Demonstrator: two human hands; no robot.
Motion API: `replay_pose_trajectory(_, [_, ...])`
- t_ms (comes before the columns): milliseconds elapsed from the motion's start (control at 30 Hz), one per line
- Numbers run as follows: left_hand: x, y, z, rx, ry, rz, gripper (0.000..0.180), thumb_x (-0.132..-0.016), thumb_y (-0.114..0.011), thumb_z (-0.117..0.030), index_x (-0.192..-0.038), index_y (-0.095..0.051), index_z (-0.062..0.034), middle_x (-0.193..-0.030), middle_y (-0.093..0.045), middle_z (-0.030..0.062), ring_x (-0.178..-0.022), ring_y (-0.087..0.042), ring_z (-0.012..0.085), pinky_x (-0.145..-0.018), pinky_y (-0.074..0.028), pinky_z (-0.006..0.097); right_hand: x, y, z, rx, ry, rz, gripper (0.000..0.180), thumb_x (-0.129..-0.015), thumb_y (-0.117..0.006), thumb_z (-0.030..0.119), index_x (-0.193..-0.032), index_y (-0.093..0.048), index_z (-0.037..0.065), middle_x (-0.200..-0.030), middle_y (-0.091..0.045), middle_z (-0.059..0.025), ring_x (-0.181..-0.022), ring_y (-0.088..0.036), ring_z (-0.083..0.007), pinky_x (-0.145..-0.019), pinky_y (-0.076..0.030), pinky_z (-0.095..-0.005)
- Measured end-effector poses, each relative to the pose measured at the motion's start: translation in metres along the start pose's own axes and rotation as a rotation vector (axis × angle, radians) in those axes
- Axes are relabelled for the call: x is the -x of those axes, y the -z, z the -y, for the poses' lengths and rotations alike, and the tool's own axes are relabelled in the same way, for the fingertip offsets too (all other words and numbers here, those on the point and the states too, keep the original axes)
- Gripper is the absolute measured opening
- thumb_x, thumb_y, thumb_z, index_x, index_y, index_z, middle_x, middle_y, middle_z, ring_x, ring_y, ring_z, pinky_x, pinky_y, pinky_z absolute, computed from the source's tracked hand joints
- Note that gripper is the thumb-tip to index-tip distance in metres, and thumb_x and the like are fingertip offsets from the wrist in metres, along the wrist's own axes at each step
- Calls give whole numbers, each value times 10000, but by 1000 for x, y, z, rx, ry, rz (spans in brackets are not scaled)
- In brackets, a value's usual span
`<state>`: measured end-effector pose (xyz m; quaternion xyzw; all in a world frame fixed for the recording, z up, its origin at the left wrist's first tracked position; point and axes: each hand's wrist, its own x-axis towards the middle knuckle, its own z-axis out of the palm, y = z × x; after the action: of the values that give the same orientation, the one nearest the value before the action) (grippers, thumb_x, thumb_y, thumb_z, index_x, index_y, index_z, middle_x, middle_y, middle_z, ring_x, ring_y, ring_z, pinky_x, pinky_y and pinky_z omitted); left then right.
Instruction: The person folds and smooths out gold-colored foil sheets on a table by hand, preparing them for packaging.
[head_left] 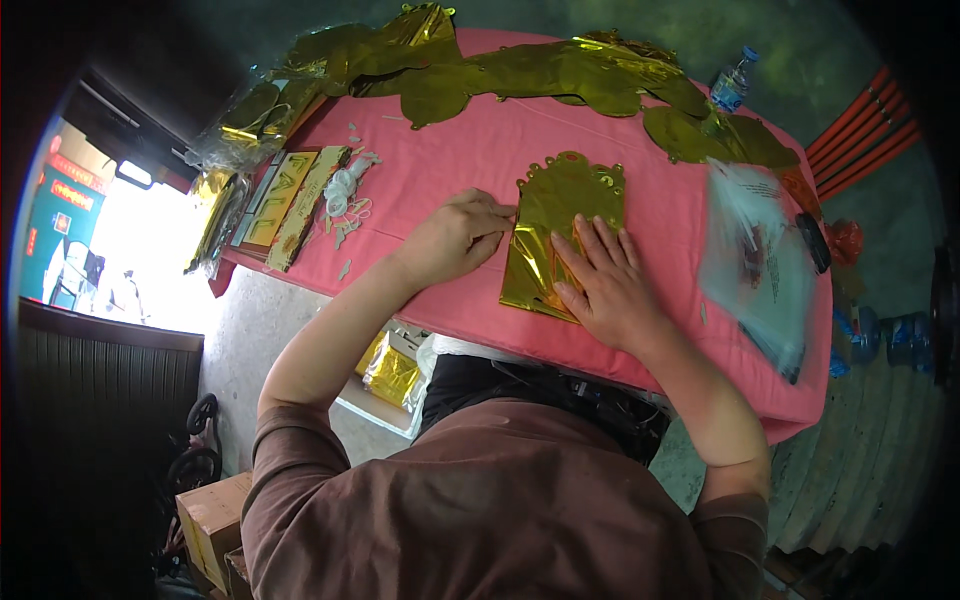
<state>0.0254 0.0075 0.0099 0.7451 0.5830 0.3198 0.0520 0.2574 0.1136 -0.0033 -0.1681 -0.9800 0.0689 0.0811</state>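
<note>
Near the table's [480, 150] front edge, the right hand [607, 282] lies flat on a gold foil piece [562, 235]; the left hand [458, 238] pinches its edge (more foil shapes lie along the far edge, seemingly already done).

Clear bag [757, 262] — contents blurred

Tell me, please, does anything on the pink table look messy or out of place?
Yes. Small white paper scraps lie scattered on the pink table beside a white bundle of string. The gold foil sheet under both hands looks creased.
</note>
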Motion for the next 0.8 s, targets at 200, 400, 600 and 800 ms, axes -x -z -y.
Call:
replay_pose_trajectory(200, [2,-1,2,-75,-93,-26,238,-753,-601,-13,-984,-651,14,-1052,-649,116,-933,-579,277,-832,-491,358,0,0,1,1,1,5,560,-930,-413,398,-1424,-319,150,-1473,-247,-185,-1370,-207,-354,-1114,-116,-494])
replay_pose_trajectory(400, [0,1,0,-105,-144,6,252,-748,-603,-22,-993,-650,14,-1056,-648,105,-941,-573,266,-832,-491,353,0,0,0,10,7,3,560,-931,-409,398,-1423,-320,145,-1473,-246,-188,-1370,-206,-355,-1114,-117,-496])
replay_pose_trajectory(600, [-2,0,4,-84,-176,49,274,-744,-606,9,-1015,-648,8,-1017,-652,112,-936,-571,285,-815,-497,359,0,1,1,1,3,9,558,-932,-402,398,-1423,-320,144,-1477,-240,-186,-1374,-197,-353,-1116,-111,-494])
replay_pose_trajectory(800, [-6,2,2,25,-119,72,271,-728,-593,17,-991,-657,1,-969,-647,127,-939,-574,277,-802,-498,359,0,0,0,10,3,11,561,-930,-407,397,-1420,-323,139,-1476,-240,-188,-1374,-198,-353,-1115,-113,-496])
